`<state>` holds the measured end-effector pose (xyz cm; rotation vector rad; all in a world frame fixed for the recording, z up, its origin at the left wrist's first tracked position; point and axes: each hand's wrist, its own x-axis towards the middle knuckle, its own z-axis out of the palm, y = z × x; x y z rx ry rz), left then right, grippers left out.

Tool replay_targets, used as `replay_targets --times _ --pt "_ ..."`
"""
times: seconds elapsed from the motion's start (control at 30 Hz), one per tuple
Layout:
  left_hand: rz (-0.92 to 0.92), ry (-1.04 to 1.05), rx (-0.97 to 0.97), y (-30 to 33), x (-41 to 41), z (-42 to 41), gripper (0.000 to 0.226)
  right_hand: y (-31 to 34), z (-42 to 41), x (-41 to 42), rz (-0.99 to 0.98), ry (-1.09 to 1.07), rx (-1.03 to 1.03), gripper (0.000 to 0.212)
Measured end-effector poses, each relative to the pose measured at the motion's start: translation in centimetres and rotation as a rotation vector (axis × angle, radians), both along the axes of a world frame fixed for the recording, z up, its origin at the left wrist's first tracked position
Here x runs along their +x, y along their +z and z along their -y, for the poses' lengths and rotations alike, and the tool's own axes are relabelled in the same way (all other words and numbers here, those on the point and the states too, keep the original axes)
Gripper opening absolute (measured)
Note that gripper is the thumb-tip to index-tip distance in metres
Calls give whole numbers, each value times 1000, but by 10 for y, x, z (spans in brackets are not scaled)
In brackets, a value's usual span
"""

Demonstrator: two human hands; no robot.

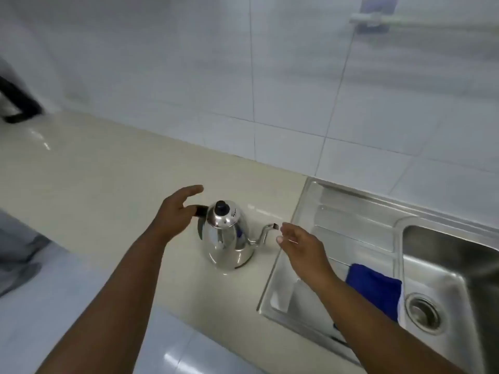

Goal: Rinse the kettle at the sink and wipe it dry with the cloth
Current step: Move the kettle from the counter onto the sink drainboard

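A shiny steel gooseneck kettle [226,238] with a black lid knob and black handle stands upright on the cream counter, its thin spout pointing right toward the sink. My left hand [176,213] is at the handle, fingers spread and thumb near the black grip, not closed round it. My right hand [299,245] hovers just right of the spout tip, fingers relaxed, holding nothing. A blue cloth [376,290] lies on the steel drainboard beside the basin, partly hidden by my right forearm.
The steel sink [442,268] with a round drain [422,311] takes up the right side. A white tiled wall [270,76] rises behind the counter [108,179]. A tap is blurred at the top right [375,18]. A dark appliance stands at the far left [16,103].
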<state>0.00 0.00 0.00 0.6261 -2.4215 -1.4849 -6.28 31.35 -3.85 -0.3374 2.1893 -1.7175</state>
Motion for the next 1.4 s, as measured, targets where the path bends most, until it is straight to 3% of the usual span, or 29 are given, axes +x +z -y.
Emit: replay_targets --times 0.2,0.5,0.7,0.93,1.4 --pt "196 -105 42 -26 5 36 58 -22 43 -2 82 37 52 12" --pt "200 -245 53 -30 -2 48 37 -30 47 -1 23 -57 -6 17" --pt "185 -403 8 -15 -22 18 34 -19 2 -2 -17 -133 -29 26" --pt "162 -550 13 -12 -52 -60 37 -13 -84 2 83 -306 -145 26" --pt "173 -633 -28 -39 -70 -160 40 -39 -176 20 85 -426 -28 22"
